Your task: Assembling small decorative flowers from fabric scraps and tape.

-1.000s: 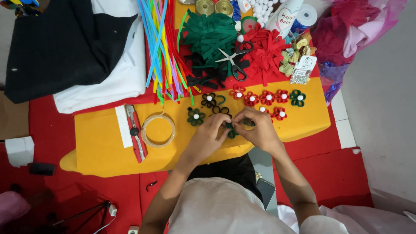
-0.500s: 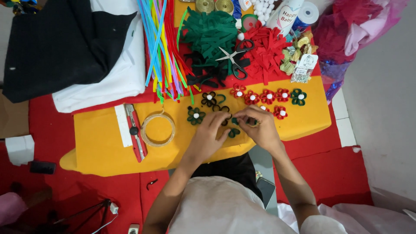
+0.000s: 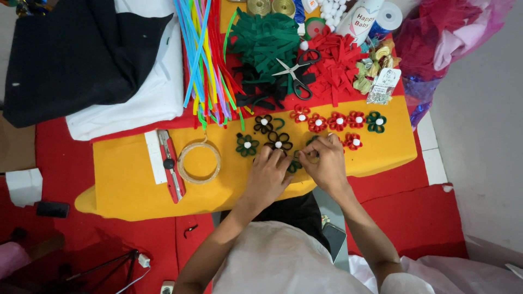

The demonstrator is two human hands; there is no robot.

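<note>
Small green felt piece [image 3: 295, 165] on the yellow felt sheet [image 3: 125, 185], wedged between the two hands — left hand [image 3: 271, 175] just to its left, fingers spread flat and touching its edge; right hand [image 3: 325, 162] just to its right, fingertips curled in, apparently pinching a small bit, not clear which. Both about equally near. Black flower with white centre [image 3: 278, 144] directly beyond the left fingertips, row of red flowers [image 3: 327, 122] farther out

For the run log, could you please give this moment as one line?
left hand: fingers on dark felt flower | right hand: pinching green felt piece | surface: yellow felt sheet
</note>
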